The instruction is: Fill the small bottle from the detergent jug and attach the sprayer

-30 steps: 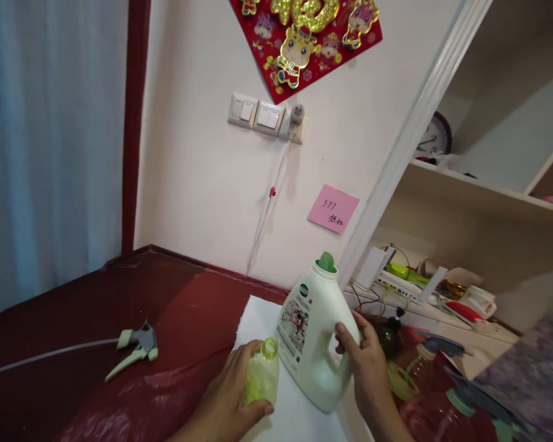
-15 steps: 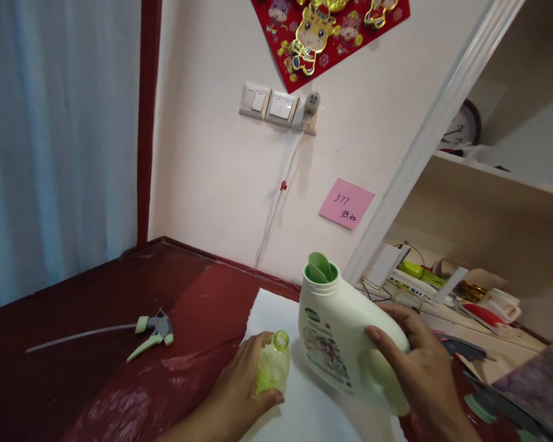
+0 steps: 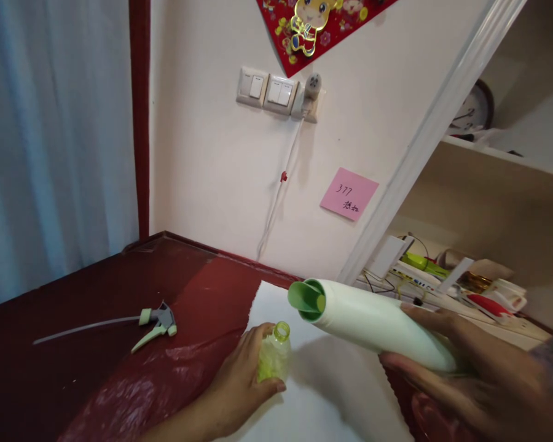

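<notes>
My left hand (image 3: 244,374) is wrapped round a small translucent yellow-green bottle (image 3: 274,358). The bottle stands upright with its mouth uncovered, over a white sheet of paper (image 3: 322,399). In my right hand (image 3: 479,374) is a pale green detergent jug (image 3: 373,316), tipped so its neck points left. A green pouring spout (image 3: 306,297) shows in the jug's open neck, above and to the right of the bottle's mouth, apart from it. No liquid can be seen leaving the spout. Farther left, a spray trigger head (image 3: 161,320) with a long tube lies on the dark red table.
The dark red table (image 3: 179,276) meets a white wall carrying switches (image 3: 279,93), a plugged-in cord (image 3: 276,202) and a pink note (image 3: 349,193). A shelf (image 3: 498,150) with assorted items stands right; a curtain (image 3: 55,153) hangs left.
My right hand has lifted the detergent jug and tilted it from nearly upright to leaning left, spout toward the small bottle. My left hand still holds the bottle in about the same place.
</notes>
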Demonstrator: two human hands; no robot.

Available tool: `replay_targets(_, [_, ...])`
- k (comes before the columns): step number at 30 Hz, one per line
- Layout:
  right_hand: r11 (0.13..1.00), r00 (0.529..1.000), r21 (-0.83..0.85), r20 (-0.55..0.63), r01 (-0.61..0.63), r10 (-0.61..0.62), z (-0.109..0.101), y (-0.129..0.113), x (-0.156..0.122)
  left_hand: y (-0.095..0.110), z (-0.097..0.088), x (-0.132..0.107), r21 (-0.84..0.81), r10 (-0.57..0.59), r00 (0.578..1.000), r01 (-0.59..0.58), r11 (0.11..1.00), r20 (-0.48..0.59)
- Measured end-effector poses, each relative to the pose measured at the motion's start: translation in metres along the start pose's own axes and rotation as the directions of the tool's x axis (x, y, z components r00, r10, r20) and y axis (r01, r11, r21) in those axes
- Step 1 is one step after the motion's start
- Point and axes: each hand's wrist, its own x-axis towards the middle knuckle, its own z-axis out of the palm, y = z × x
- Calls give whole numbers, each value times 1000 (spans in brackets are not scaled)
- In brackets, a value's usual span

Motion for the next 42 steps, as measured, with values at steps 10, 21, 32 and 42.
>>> replay_targets(10, [981, 985, -110, 83, 160, -151, 7, 5, -22, -5, 0, 2, -3, 42, 999, -42, 999, -8])
replay_targets(21, [978, 978, -81, 101, 193, -184, 10, 0, -25, -4, 0, 1, 3, 56, 998, -56, 998, -22])
replay_targets(32, [972, 968, -38, 109, 232, -227, 14, 0, -28, -1, 0, 0, 17, 62, 998, -61, 998, -12])
replay_targets(42, [970, 967, -38, 94, 242, -237, 14, -3, -23, 2, -2, -1, 7, 47, 999, -47, 999, -7])
